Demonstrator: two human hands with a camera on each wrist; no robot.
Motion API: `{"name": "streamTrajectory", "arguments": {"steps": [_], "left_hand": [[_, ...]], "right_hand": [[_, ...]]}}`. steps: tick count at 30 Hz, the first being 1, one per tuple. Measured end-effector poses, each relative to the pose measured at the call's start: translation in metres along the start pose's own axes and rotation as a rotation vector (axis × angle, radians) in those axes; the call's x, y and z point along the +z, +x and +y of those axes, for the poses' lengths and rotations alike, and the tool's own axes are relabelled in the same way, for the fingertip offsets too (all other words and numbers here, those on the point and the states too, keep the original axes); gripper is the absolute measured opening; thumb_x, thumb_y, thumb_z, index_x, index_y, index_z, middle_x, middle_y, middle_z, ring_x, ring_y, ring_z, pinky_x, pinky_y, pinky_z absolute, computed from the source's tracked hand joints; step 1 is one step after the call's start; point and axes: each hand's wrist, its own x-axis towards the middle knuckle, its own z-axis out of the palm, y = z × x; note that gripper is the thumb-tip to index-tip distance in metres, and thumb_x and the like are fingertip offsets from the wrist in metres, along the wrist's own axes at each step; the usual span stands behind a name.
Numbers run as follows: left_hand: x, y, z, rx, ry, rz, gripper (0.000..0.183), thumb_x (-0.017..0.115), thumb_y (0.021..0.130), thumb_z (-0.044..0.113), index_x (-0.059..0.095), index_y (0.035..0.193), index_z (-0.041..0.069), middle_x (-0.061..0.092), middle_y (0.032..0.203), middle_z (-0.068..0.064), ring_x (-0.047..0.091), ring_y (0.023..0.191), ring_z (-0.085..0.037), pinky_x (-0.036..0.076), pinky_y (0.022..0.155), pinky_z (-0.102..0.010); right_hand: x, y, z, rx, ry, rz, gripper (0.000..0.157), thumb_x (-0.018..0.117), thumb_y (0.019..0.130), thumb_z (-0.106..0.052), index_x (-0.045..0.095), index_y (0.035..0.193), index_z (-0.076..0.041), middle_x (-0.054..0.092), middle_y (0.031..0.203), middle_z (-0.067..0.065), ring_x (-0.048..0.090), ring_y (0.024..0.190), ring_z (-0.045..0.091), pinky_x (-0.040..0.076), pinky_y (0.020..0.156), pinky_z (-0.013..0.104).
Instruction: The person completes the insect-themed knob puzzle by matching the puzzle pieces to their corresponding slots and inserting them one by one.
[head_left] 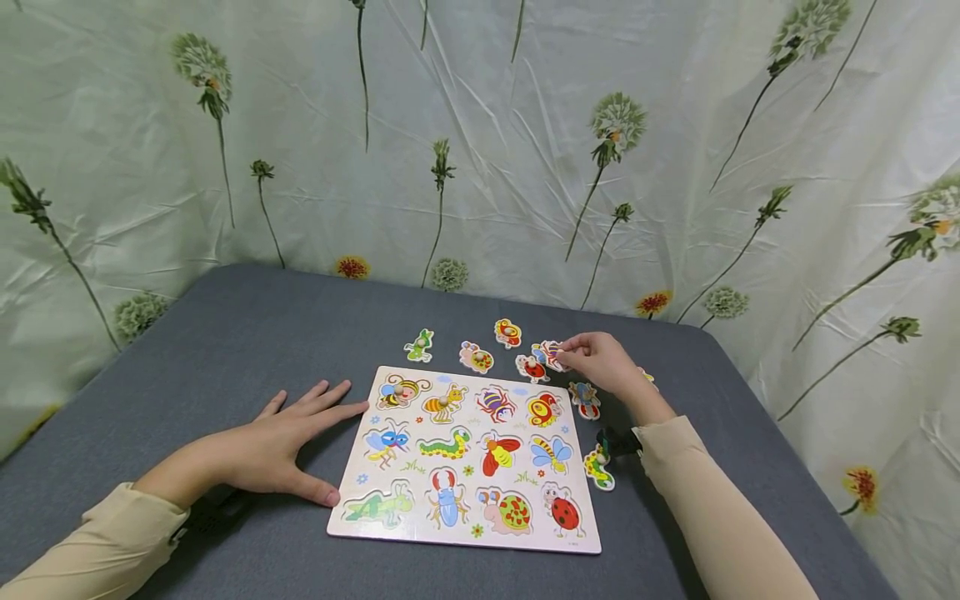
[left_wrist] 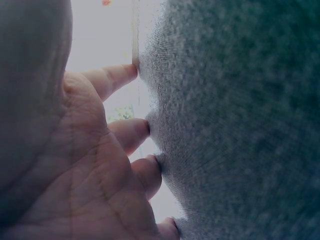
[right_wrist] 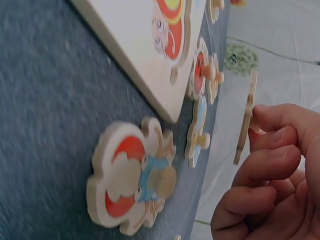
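Observation:
A wooden peg puzzle board (head_left: 408, 533) printed with insects lies on the table. My left hand (head_left: 288, 442) rests beside its left edge with fingers spread; thumb and index fingertips are right at the edge. My right hand (head_left: 600, 358) is beyond the board's far right corner, pinching a spider puzzle piece (head_left: 553, 357). The right wrist view shows this held piece (right_wrist: 246, 120) edge-on, raised above the table. Nearby lie a ladybug piece (head_left: 533, 369), a snail piece (head_left: 476, 357) and a stag beetle piece (right_wrist: 117, 175) with its knob up. A bee piece (head_left: 388, 400) sits in the board's top left recess.
A grasshopper piece (head_left: 418, 346) and a red-and-yellow piece (head_left: 507, 333) lie behind the board. To its right is a caterpillar piece (head_left: 598, 468). The grey table (head_left: 262, 333) ends at a flower-printed curtain (head_left: 487, 108).

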Motion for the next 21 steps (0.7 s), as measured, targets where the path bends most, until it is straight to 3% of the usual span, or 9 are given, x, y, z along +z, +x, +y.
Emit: {"name": "streamTrajectory", "arguments": {"steps": [11, 21], "left_hand": [[0.000, 0.000, 0.000, -0.009, 0.002, -0.001, 0.115, 0.087, 0.075, 0.072, 0.036, 0.169, 0.031, 0.014, 0.180, -0.022, 0.004, 0.163, -0.059, -0.005, 0.114, -0.089], [0.000, 0.001, 0.001, -0.008, 0.003, -0.006, 0.115, 0.088, 0.076, 0.068, 0.035, 0.170, 0.029, 0.013, 0.180, -0.023, 0.004, 0.163, -0.059, -0.006, 0.113, -0.090]], "right_hand": [[0.010, -0.003, -0.007, -0.095, 0.041, -0.074, 0.029, 0.070, 0.106, -0.024, 0.074, 0.122, 0.000, 0.051, 0.066, -0.003, 0.042, 0.061, 0.014, 0.037, 0.057, 0.028], [0.024, -0.009, -0.019, -0.149, 0.017, -0.126, 0.025, 0.072, 0.104, -0.024, 0.075, 0.117, -0.003, 0.055, 0.067, 0.001, 0.041, 0.059, 0.014, 0.036, 0.057, 0.027]]}}
